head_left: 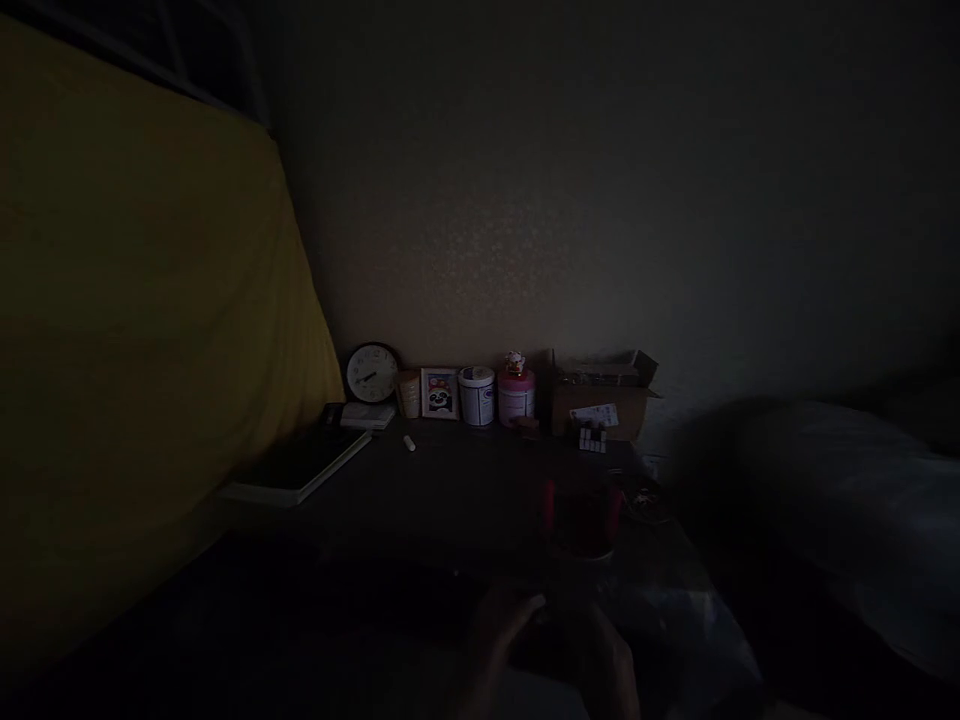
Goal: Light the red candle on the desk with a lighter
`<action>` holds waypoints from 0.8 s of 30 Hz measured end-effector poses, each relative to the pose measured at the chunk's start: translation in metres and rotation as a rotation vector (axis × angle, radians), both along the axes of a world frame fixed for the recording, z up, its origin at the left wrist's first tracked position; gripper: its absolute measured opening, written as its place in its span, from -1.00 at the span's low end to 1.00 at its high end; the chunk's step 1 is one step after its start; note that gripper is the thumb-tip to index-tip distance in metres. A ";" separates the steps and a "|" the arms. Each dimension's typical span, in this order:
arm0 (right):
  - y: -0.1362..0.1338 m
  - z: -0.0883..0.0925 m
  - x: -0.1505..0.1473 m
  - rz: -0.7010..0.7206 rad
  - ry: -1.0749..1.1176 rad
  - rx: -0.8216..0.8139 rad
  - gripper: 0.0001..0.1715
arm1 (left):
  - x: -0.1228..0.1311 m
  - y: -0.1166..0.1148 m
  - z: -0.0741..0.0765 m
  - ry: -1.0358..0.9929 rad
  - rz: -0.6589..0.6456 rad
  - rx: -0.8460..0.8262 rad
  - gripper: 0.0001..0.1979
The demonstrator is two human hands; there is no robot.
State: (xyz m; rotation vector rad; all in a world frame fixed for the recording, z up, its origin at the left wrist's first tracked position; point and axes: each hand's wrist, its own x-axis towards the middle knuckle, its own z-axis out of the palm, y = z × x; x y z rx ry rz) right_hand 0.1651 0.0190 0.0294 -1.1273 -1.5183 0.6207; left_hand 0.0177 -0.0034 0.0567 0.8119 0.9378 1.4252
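Observation:
The scene is very dark. My left hand [499, 625] is low in the middle of the view, its thumb pointing right toward my other hand. My right hand [609, 650] is just beside it, back side up. The fingers of both hands are lost in shadow, and whether anything is between them cannot be made out. Just beyond the hands, on the dark table [465, 490], stands a dark object with red sides [550, 505]; its kind is too dim to tell.
Along the wall stand a round clock [372, 373], a woven cup [409, 394], a framed panda picture [439, 394], a white tin [477, 397], a pink-lidded tin [517, 402] bearing a figurine [514, 363], and an open cardboard box [630, 410]. A large book [300, 475] lies left, near a yellow curtain [150, 300].

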 end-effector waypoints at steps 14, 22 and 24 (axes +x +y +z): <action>-0.003 0.021 0.004 -0.125 -0.292 0.408 -0.75 | 0.003 0.011 -0.004 0.025 0.020 0.034 -0.71; -0.013 0.050 0.012 -0.173 -0.294 0.491 -0.82 | 0.005 0.018 -0.004 0.055 0.056 0.005 -0.74; -0.022 0.059 0.012 -0.198 -0.275 0.513 -0.84 | 0.004 0.023 -0.005 0.071 0.078 -0.031 -0.77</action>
